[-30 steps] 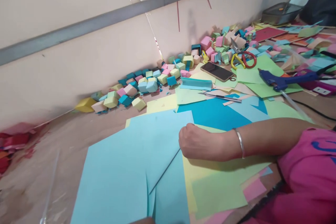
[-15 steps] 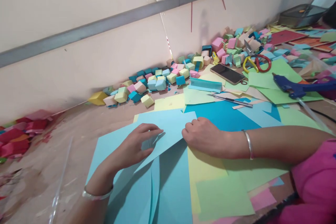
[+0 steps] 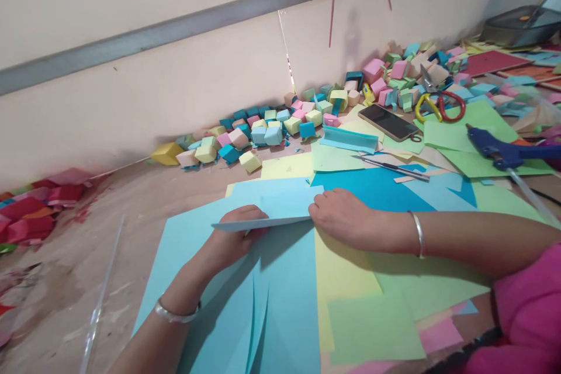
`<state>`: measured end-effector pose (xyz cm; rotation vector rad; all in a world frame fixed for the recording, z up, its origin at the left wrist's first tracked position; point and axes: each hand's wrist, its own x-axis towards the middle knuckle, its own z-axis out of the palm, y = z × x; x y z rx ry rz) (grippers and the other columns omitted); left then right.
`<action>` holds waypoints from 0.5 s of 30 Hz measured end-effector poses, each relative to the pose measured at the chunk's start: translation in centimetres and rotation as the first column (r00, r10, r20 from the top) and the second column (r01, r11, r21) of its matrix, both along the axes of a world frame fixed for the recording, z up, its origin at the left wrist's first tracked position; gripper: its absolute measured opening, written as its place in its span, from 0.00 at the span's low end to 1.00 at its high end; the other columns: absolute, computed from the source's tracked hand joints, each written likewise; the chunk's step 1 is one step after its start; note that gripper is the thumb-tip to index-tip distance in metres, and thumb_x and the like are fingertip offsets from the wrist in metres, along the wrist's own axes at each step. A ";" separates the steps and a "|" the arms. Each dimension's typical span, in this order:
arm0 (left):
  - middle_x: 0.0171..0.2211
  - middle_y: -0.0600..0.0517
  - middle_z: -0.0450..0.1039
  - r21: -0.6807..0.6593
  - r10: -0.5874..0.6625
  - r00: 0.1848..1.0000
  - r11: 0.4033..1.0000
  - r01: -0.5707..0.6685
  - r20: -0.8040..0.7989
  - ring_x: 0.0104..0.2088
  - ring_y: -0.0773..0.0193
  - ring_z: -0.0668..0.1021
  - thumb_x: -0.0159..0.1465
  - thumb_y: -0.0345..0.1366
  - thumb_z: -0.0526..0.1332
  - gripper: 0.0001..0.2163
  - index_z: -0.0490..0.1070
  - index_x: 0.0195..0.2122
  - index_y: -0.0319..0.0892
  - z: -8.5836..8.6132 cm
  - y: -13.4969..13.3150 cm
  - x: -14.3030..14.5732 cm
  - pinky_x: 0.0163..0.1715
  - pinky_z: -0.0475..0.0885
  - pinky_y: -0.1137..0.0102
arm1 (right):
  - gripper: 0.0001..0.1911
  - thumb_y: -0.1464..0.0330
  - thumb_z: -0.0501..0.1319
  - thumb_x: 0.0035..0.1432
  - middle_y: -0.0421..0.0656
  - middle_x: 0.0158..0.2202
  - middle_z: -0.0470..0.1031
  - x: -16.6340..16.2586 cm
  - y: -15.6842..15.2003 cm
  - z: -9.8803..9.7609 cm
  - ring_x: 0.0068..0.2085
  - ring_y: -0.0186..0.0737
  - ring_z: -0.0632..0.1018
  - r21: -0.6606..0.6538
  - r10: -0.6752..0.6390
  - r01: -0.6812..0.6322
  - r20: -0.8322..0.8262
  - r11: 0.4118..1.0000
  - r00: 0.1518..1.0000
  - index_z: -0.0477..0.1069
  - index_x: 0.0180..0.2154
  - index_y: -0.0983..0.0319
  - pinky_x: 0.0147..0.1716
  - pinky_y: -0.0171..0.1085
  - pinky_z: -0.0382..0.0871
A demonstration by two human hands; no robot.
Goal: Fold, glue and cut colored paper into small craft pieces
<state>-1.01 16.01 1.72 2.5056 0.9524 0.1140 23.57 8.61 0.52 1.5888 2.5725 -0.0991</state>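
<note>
Pale-blue sheet (image 3: 287, 204), centre frame: your left hand (image 3: 236, 241) has shifted to its left end, fingers partly hidden, closure indeterminate. Your right hand (image 3: 339, 217) pinches its right end. Result: both hands now at it, near edge raised.

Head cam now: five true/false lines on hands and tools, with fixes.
1. The right hand grips a light-blue paper sheet. True.
2. Scissors with one yellow and one red handle loop lie right of the black-screened phone. True.
3. A slim silver-and-black craft knife lies on the phone. False: the knife lies apart from it, nearer the camera.
4. The left hand holds the blue plastic glue gun. False: the left hand is at the paper sheet; the glue gun lies on green paper.
5. Each wrist wears a silver bangle. True.
</note>
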 end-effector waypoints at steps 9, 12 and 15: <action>0.29 0.51 0.78 -0.069 0.328 0.942 0.940 -0.333 -0.077 0.29 0.57 0.76 0.61 0.43 0.55 0.11 0.69 0.27 0.42 -0.8 -0.2 0.9 0.29 0.68 0.68 | 0.11 0.82 0.54 0.52 0.50 0.30 0.75 2.1 1.5 2.2 0.28 0.37 0.69 -0.183 0.015 -0.022 -0.041 0.983 0.999 0.72 0.31 0.66 0.24 0.37 0.48; 0.30 0.50 0.77 -0.021 0.357 0.929 0.932 -0.361 -0.097 0.30 0.57 0.76 0.62 0.43 0.54 0.11 0.67 0.28 0.43 -0.8 -0.4 1.2 0.28 0.66 0.68 | 0.10 0.79 0.54 0.53 0.50 0.29 0.75 2.3 1.9 1.8 0.26 0.38 0.70 -0.217 -0.030 0.021 -0.037 0.976 0.999 0.74 0.29 0.66 0.24 0.37 0.50; 0.29 0.49 0.75 0.052 0.383 0.911 0.924 -0.379 -0.150 0.29 0.58 0.75 0.63 0.45 0.52 0.13 0.66 0.27 0.43 -0.9 -0.6 1.4 0.27 0.63 0.68 | 0.11 0.78 0.54 0.54 0.51 0.28 0.76 2.2 2.0 1.5 0.27 0.39 0.72 -0.203 -0.030 0.022 -0.038 0.979 0.999 0.76 0.30 0.66 0.25 0.37 0.53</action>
